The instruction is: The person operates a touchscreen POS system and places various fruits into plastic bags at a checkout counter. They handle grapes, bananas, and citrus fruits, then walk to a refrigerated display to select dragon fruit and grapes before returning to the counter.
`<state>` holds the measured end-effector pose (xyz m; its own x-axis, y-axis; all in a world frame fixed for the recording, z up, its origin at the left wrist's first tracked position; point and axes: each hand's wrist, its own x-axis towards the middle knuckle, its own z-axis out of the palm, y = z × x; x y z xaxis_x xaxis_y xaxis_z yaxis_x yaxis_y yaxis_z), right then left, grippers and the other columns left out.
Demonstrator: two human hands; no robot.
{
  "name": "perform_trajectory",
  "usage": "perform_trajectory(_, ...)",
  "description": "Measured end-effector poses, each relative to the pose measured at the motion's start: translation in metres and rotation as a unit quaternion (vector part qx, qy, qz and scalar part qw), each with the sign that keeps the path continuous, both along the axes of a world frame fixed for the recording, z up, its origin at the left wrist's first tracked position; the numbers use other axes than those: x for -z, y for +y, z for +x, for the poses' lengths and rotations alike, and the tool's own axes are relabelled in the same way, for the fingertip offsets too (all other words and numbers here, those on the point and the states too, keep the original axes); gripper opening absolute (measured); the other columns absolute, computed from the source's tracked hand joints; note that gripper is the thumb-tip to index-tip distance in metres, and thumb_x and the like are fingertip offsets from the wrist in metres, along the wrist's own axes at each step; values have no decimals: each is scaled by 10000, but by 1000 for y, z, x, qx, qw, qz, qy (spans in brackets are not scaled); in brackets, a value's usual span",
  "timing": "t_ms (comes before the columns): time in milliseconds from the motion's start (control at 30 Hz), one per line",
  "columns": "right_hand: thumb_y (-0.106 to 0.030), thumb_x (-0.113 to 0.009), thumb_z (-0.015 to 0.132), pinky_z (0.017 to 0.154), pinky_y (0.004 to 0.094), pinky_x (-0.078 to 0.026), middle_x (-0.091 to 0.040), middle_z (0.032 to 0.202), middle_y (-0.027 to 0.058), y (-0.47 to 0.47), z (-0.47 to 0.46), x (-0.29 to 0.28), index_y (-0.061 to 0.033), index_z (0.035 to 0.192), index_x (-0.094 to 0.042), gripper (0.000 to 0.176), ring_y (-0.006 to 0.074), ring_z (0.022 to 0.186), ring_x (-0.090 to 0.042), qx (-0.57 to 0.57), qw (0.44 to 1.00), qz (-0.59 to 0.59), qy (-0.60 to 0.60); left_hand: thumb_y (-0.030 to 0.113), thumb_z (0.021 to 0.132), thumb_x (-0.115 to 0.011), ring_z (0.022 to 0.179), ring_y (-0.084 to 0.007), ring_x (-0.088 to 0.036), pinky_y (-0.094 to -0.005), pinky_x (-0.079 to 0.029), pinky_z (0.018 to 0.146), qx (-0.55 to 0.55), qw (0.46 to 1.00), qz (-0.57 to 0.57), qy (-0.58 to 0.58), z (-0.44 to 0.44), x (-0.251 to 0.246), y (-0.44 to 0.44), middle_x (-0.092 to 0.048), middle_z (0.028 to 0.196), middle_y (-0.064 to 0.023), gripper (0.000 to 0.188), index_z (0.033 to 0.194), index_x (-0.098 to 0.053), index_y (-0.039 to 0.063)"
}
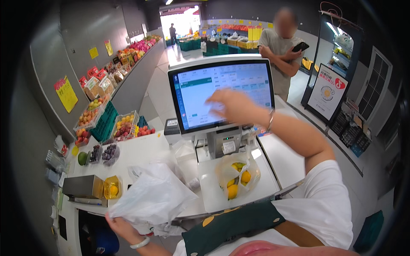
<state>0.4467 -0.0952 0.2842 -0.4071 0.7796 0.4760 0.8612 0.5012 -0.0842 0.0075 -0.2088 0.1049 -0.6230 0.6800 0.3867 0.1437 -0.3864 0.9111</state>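
Observation:
My left hand (pixel 123 228) pinches the edge of a crumpled white plastic bag (pixel 157 192) at the counter's front. In front of the point-of-sale touchscreen (pixel 195 99) hovers my right hand (pixel 232 105), blurred, with its fingers apart and nothing visible in them. Whether a fingertip touches the screen I cannot tell. Below the screen, a translucent plastic bag (pixel 256 171) of yellow-orange citrus fruit (pixel 233 191) rests on the white scale plate (pixel 208 200). A slip of paper (pixel 228 147) shows on the screen's metal stand (pixel 213 145).
Left on the counter (pixel 137 150) are grapes (pixel 110 153), a green mango (pixel 82 158), a metal box (pixel 84 186) and a yellow container (pixel 112 187). Fruit crates (pixel 125 126) stand behind. A person (pixel 277 48) holding a phone (pixel 300 47) stands beyond the screen. Black baskets (pixel 347 123) sit right.

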Motion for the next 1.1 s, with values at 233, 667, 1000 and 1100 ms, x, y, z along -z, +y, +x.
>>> perform_trajectory(233, -418, -655, 777, 773, 403, -486, -606, 1031, 159, -46, -134, 101, -88, 1300, -433, 657, 311, 945, -597, -295, 940, -104, 134, 13, 794, -612, 699, -56, -388, -198, -360, 619, 229, 973, 11, 3, 122, -16, 29, -415, 754, 38, 219, 781, -407, 90)
perform_trajectory(667, -78, -511, 783, 561, 405, -483, -581, 837, 124, -29, -136, 98, -69, 989, -507, 206, 308, 660, -620, -202, 977, -59, -42, -35, 738, -560, 816, -313, -563, -377, -446, 753, -134, 903, -151, 379, 52, 2, 0, -558, 876, -123, 156, 886, -557, 12)
perform_trajectory(1000, -99, -487, 803, 554, 411, -492, -576, 843, 123, -3, -131, 146, -60, 974, -505, 176, 306, 658, -626, -218, 962, -77, -143, -48, 790, -523, 892, -242, -614, -323, -502, 802, 188, 959, -78, -197, 18, 14, -24, -618, 1037, -125, 283, 1073, -528, -31)
perform_trajectory(1100, -106, -506, 800, 605, 412, -501, -601, 841, 123, 9, -121, 138, -49, 900, -549, 123, 301, 695, -637, -174, 974, -42, -141, -34, 786, -535, 957, -272, -610, -343, -494, 848, 308, 891, -125, -311, 24, 8, -38, -598, 1104, -160, 382, 1163, -478, -61)
